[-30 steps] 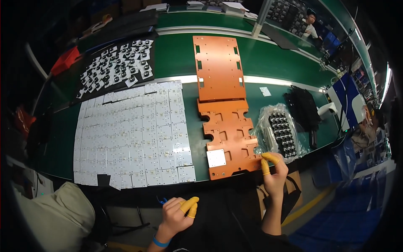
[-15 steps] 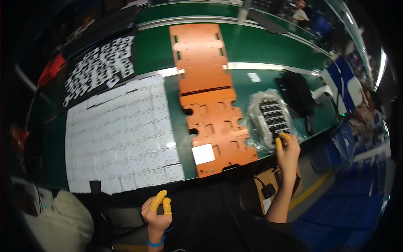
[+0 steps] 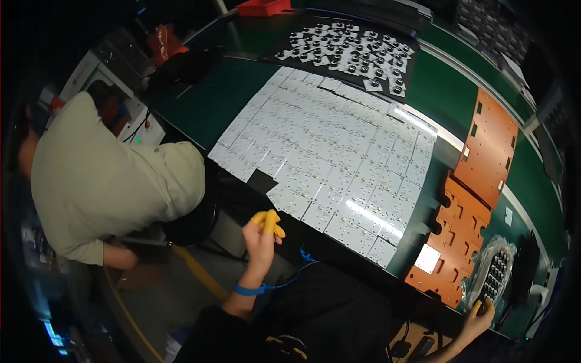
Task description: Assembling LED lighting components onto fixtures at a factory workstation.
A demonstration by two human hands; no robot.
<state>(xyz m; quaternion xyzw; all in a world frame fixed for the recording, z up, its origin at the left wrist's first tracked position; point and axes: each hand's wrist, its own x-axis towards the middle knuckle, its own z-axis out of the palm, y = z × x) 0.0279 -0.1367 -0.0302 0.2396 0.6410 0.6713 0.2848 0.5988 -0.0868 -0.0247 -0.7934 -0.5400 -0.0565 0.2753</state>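
My left hand [image 3: 260,241], in yellow finger cots and a blue wrist strap, hovers off the bench's front edge. Its fingers are curled together; whatever they hold, if anything, is too small to make out. The nearest thing to it is the sheet of white circuit boards [image 3: 339,163]. At the right, my right hand [image 3: 475,325], also in yellow cots, pinches a small dark part [image 3: 482,308] beside the near end of a tray of black parts [image 3: 496,275]. Clear plastic wrap [image 3: 475,278] surrounds that tray. An orange fixture plate [image 3: 454,236] carries a single white square board [image 3: 428,258].
A black mat [image 3: 414,63] at the back holds several small white boards with black round parts. A red bin [image 3: 264,7] stands behind. At the left sits a person in a pale green top [image 3: 115,175]. A black bag-like object [image 3: 525,266] lies right of the tray.
The view has swung left, so the bench things sit further right and the seated person shows more fully. My right hand stays at the tray; my left remains raised with fingers curled.
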